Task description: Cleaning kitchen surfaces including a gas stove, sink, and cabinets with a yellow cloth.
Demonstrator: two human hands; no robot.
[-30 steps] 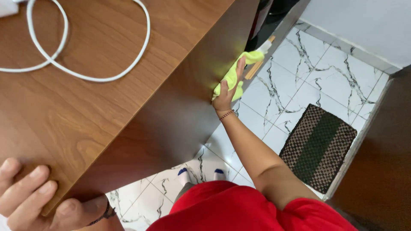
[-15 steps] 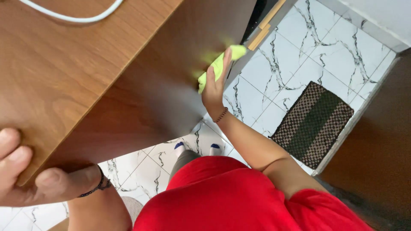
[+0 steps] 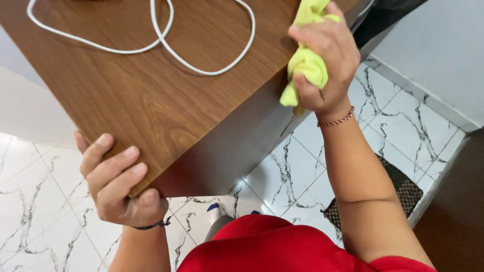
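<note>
Yellow cloth (image 3: 305, 65) is bunched in the closed fingers of the right hand (image 3: 322, 60) at the wooden table (image 3: 151, 100) top's far edge, seemingly touching it, while the near corner is gripped by the left hand (image 3: 118, 184), beside a white cable (image 3: 166, 43).

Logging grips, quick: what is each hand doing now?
Left hand: closed on the wooden table's corner.
Right hand: closed on a yellow cloth.
</note>
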